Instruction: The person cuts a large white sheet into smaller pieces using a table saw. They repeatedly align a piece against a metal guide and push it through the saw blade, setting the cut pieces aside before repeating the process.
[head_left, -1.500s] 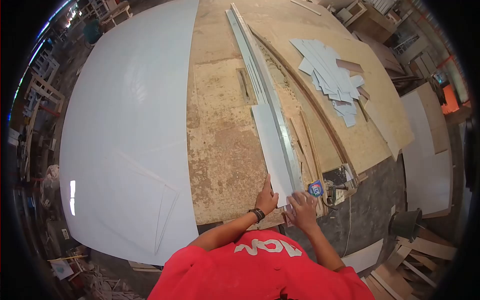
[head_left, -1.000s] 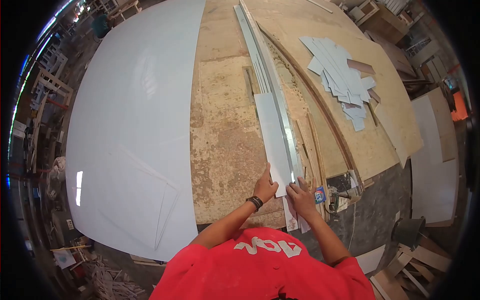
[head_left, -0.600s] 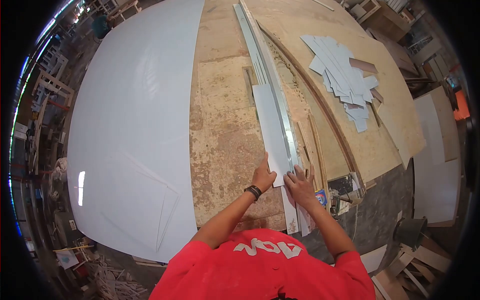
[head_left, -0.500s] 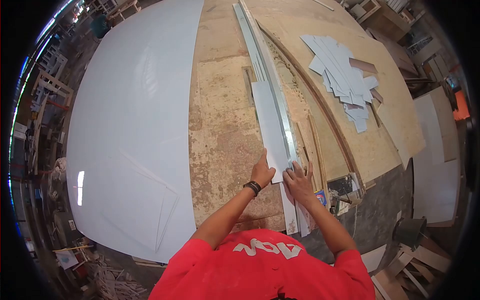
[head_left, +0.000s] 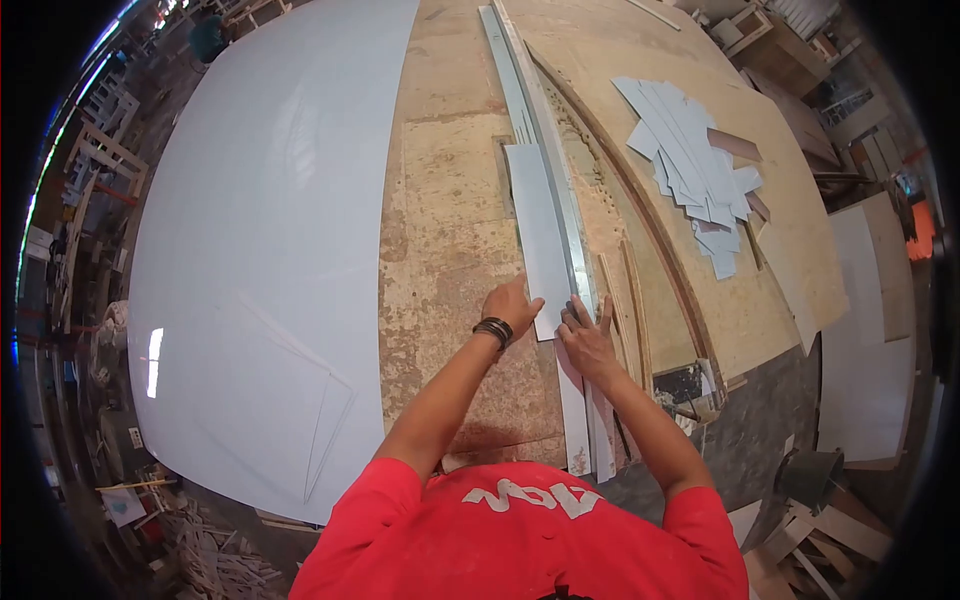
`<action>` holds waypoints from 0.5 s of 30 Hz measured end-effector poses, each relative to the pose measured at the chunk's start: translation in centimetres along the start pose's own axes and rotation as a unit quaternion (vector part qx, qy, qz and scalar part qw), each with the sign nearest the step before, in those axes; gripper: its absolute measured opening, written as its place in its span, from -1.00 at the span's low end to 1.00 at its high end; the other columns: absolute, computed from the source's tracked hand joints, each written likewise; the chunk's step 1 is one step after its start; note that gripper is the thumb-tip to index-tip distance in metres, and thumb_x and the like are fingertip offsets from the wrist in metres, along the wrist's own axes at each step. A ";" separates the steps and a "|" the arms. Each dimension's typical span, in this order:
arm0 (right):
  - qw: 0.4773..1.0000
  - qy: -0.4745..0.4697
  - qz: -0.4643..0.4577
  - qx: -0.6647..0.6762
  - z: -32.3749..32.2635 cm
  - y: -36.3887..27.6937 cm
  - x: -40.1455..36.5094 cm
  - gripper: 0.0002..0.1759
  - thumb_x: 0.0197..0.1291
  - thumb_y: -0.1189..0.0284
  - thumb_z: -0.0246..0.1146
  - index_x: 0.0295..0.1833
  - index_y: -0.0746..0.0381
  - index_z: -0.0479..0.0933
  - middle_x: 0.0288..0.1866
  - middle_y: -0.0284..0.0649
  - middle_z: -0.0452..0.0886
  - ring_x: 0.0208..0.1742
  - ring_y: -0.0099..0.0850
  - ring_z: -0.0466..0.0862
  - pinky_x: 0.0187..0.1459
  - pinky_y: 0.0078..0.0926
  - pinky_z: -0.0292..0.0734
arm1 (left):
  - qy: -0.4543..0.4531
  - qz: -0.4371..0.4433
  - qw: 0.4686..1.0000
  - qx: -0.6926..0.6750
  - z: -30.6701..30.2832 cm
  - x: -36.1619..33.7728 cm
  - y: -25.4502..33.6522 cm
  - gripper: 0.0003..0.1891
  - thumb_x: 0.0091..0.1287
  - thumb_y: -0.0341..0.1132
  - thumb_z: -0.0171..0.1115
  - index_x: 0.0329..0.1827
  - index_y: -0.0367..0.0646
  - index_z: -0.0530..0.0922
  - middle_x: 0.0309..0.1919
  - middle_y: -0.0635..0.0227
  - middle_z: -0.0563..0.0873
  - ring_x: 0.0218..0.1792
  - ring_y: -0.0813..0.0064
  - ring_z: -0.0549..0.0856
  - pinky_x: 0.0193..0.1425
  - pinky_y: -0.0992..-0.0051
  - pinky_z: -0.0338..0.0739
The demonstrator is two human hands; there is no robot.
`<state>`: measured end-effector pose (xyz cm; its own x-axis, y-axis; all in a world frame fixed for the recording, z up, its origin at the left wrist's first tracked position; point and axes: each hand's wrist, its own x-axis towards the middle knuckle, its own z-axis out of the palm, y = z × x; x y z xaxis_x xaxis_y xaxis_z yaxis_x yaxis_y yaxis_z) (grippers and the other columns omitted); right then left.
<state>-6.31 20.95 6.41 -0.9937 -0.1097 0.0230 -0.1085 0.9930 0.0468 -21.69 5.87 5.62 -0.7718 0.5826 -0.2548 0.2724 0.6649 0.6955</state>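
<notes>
A narrow pale strip of sheet (head_left: pixel 543 235) lies flat along a long metal-faced straight bar (head_left: pixel 566 200) on the worn wooden tabletop. At the strip's left edge, near its close end, is my left hand (head_left: pixel 512 306), index finger stretched forward and thumb apart toward the strip. My right hand (head_left: pixel 588 345) rests by the strip's near right corner and the bar, its fingers spread. Below it, further long pale strips (head_left: pixel 576 415) run toward my body. What lies directly under my right palm is hidden.
A large glossy pale sheet (head_left: pixel 260 230) covers the left side. At the right lies a pile of cut pale pieces (head_left: pixel 690 150) on a wooden board (head_left: pixel 790 230). A long curved-looking wooden batten (head_left: pixel 640 190) stands between. A dark bucket (head_left: pixel 810 477) and offcuts sit at lower right.
The pale strip has slid forward along the bar, away from my body. Both hands have moved forward with it, and my left hand has turned slightly beside its edge.
</notes>
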 end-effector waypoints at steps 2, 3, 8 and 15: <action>1.000 0.004 0.007 0.000 0.0 0.3 0.6 -0.77 0.38 0.42 0.11 -0.11 0.21 0.69 0.20 -0.14 0.72 0.62 -0.17 0.38 0.51 0.74 -0.33 | 0.051 -0.023 0.998 -0.016 -1.2 0.0 -0.6 -0.36 0.28 -0.07 0.39 0.35 -0.30 0.56 -0.10 -0.27 0.77 0.01 -0.21 0.76 0.16 0.00 0.65; 1.000 0.003 0.004 0.000 0.2 0.4 1.0 -0.77 0.38 0.42 0.11 -0.11 0.21 0.69 0.20 -0.14 0.72 0.62 -0.17 0.38 0.51 0.74 -0.33 | 0.053 -0.026 0.998 -0.017 -1.9 -0.1 -1.2 -0.36 0.28 -0.07 0.39 0.35 -0.30 0.56 -0.10 -0.27 0.77 0.01 -0.21 0.76 0.16 0.00 0.65; 0.999 0.020 -0.010 -0.023 0.4 1.6 3.5 -0.75 0.38 0.46 0.10 -0.03 0.26 0.67 0.14 -0.12 0.76 0.61 -0.21 0.39 0.51 0.73 -0.34 | 0.225 -0.050 0.973 -0.023 -5.4 -1.7 -8.2 -0.63 0.28 -0.14 0.37 -0.01 -0.25 0.67 -0.24 -0.11 0.76 -0.12 -0.18 0.74 -0.01 -0.02 0.63; 0.998 -0.060 0.001 -0.023 -0.5 2.9 6.5 -0.65 0.39 0.50 0.09 0.20 0.23 0.64 0.32 -0.23 0.70 0.64 -0.22 0.36 0.53 0.73 -0.46 | 0.327 -0.033 0.937 0.118 -11.2 -3.6 -16.2 -0.74 0.26 -0.25 0.40 -0.04 -0.17 0.72 0.01 0.11 0.70 0.16 0.03 0.62 0.20 0.05 0.50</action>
<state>-13.03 23.07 7.21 -0.9904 -0.0988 -0.0969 -0.1078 0.9898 0.0926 -29.79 -12.22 2.79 -0.9577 0.1757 0.2277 0.2705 0.8192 0.5057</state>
